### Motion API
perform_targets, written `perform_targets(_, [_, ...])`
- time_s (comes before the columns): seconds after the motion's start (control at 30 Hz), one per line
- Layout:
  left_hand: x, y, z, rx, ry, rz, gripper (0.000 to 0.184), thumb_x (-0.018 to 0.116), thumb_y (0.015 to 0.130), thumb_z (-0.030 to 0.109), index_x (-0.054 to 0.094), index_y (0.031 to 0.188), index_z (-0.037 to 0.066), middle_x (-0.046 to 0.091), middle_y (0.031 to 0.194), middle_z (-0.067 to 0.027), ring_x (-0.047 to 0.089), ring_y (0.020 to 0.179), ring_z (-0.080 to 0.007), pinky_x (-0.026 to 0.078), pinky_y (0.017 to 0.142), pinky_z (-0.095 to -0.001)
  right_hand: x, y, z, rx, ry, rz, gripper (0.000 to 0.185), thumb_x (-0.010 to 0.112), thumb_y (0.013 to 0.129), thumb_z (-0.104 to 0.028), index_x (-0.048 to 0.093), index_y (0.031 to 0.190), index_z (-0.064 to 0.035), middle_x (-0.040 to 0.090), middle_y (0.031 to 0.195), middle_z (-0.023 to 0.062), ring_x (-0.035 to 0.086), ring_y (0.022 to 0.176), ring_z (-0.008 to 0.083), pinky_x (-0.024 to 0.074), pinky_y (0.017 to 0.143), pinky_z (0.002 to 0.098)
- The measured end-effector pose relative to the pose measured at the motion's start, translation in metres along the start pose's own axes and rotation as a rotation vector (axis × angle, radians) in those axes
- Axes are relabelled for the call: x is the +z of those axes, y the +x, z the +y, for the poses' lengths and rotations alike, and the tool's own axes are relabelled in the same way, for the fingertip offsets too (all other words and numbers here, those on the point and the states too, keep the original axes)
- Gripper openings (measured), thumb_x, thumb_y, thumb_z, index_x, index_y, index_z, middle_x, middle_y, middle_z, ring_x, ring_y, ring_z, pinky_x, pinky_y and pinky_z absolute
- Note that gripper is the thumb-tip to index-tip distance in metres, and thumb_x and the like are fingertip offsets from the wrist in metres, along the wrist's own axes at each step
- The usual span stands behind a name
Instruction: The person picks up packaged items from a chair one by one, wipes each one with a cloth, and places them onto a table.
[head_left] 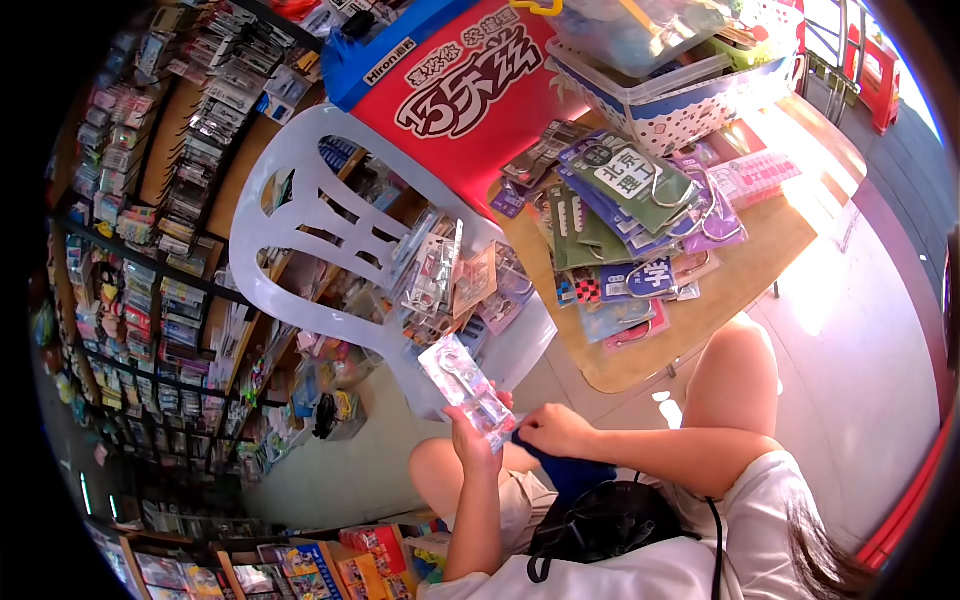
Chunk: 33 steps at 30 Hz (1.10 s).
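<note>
My left hand (474, 438) is closed around a clear plastic package (458, 378), tilted upright, with pink and white contents I cannot identify. Bunched in the closed fingers of my right hand (556, 431) is a dark blue cloth (570, 476), which hangs down over my lap. The cloth's edge lies close to the lower end of the package; whether they touch is unclear. Just beyond the package, a pile of packaged goods (436, 270) rests on a white plastic chair (262, 215).
A wooden table (640, 365) bears stacked flat packages (630, 185) with metal hooks and a patterned basket (690, 110). Behind the chair stands a red and blue box (440, 125). Shelves of hanging goods (200, 180) line the left. A black bag (610, 525) sits on my lap.
</note>
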<state>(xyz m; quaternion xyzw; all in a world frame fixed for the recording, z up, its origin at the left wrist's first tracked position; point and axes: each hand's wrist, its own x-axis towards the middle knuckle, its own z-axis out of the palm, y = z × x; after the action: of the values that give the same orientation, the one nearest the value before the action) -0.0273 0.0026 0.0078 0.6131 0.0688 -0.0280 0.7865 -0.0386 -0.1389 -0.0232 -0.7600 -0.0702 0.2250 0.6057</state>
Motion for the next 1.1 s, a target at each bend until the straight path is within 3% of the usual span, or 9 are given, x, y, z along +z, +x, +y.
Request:
perform_targets(0.07, [-0.011, 0.002, -0.002, -0.031, -0.038, -0.005, 0.078, 0.024, 0.088, 0.065, 0.047, 0.118, -0.003, 0.061, 0.094, -0.0143, 0.060, 0.085, -0.0231, 0.048, 0.069, -0.0312, -0.018, -0.006, -0.014, 0.025, -0.049, 0.108, 0.024, 0.054, 0.078, -0.023, 0.066, 0.088, -0.0051, 0.063, 0.082, 0.0192, 0.061, 0.078, 0.0353, 0.0480, 0.072, 0.0399])
perform_targets(0.17, [-0.024, -0.003, -0.010, -0.136, -0.057, -0.035, 0.078, 0.025, 0.087, 0.067, 0.048, 0.118, -0.001, 0.062, 0.093, -0.0128, 0.060, 0.084, -0.0219, 0.048, 0.069, -0.0296, -0.022, 0.000, -0.013, -0.245, -0.006, 0.429, 0.023, 0.050, 0.080, -0.022, 0.062, 0.089, -0.0048, 0.060, 0.085, 0.0192, 0.058, 0.077, 0.0377, 0.0469, 0.070, 0.0441])
perform_targets(0.33, [0.002, -0.025, -0.036, -0.229, -0.139, 0.066, 0.072, 0.027, 0.089, 0.061, 0.033, 0.132, 0.003, 0.054, 0.114, -0.0100, 0.059, 0.095, -0.0198, 0.050, 0.076, -0.0331, -0.024, 0.008, -0.015, -0.854, -0.311, 0.349, 0.019, 0.060, 0.079, -0.018, 0.060, 0.096, -0.0088, 0.051, 0.090, 0.0090, 0.057, 0.081, 0.0285, 0.0479, 0.066, 0.0369])
perform_targets(0.47, [-0.004, -0.042, -0.041, -0.257, 0.057, -0.244, 0.063, 0.025, 0.093, 0.053, 0.029, 0.135, 0.005, 0.055, 0.114, -0.0111, 0.059, 0.096, -0.0192, 0.050, 0.078, -0.0338, -0.033, 0.016, -0.014, -0.613, -0.225, 0.446, 0.020, 0.061, 0.079, -0.018, 0.060, 0.098, -0.0108, 0.050, 0.089, 0.0097, 0.057, 0.076, 0.0292, 0.0480, 0.064, 0.0382])
perform_targets(0.7, [0.018, -0.052, -0.022, -0.142, 0.183, -0.143, 0.064, 0.030, 0.094, 0.051, 0.028, 0.135, 0.003, 0.052, 0.117, -0.0123, 0.058, 0.100, -0.0218, 0.049, 0.082, -0.0351, -0.028, 0.021, -0.012, -0.433, 0.061, 0.486, 0.024, 0.055, 0.079, -0.020, 0.059, 0.098, -0.0060, 0.057, 0.090, 0.0164, 0.058, 0.080, 0.0355, 0.0478, 0.068, 0.0415])
perform_targets(0.8, [-0.006, -0.045, -0.027, -0.101, 0.180, -0.176, 0.065, 0.031, 0.094, 0.051, 0.030, 0.134, 0.000, 0.051, 0.120, -0.0137, 0.056, 0.104, -0.0241, 0.047, 0.086, -0.0360, -0.029, 0.024, -0.004, -0.325, 0.109, 0.333, 0.023, 0.051, 0.079, -0.021, 0.061, 0.092, -0.0054, 0.061, 0.083, 0.0217, 0.059, 0.077, 0.0393, 0.0474, 0.070, 0.0448])
perform_targets(0.93, [-0.018, -0.015, -0.008, -0.046, 0.124, 0.029, 0.062, 0.033, 0.092, 0.054, 0.047, 0.117, -0.001, 0.060, 0.095, -0.0144, 0.061, 0.087, -0.0245, 0.050, 0.077, -0.0357, -0.022, 0.014, -0.005, -0.218, -0.116, 0.144, 0.026, 0.052, 0.075, -0.028, 0.065, 0.086, -0.0074, 0.062, 0.075, 0.0199, 0.060, 0.075, 0.0380, 0.0481, 0.069, 0.0445])
perform_targets(0.97, [-0.020, -0.005, 0.004, -0.045, 0.075, -0.088, 0.059, 0.036, 0.093, 0.050, 0.044, 0.119, -0.003, 0.056, 0.107, -0.0178, 0.061, 0.091, -0.0278, 0.050, 0.082, -0.0411, -0.022, 0.014, -0.004, -0.196, -0.136, 0.136, 0.026, 0.052, 0.075, -0.027, 0.065, 0.085, -0.0074, 0.063, 0.076, 0.0197, 0.060, 0.075, 0.0378, 0.0483, 0.069, 0.0445])
perform_targets(1.1, [0.021, 0.041, 0.055, -0.049, 0.054, -0.140, 0.053, 0.038, 0.094, 0.044, 0.045, 0.118, -0.002, 0.059, 0.103, -0.0180, 0.062, 0.091, -0.0353, 0.052, 0.077, -0.0456, -0.021, 0.010, -0.002, -0.159, -0.213, 0.093, 0.026, 0.051, 0.075, -0.027, 0.065, 0.084, -0.0069, 0.064, 0.078, 0.0193, 0.061, 0.075, 0.0373, 0.0492, 0.069, 0.0445])
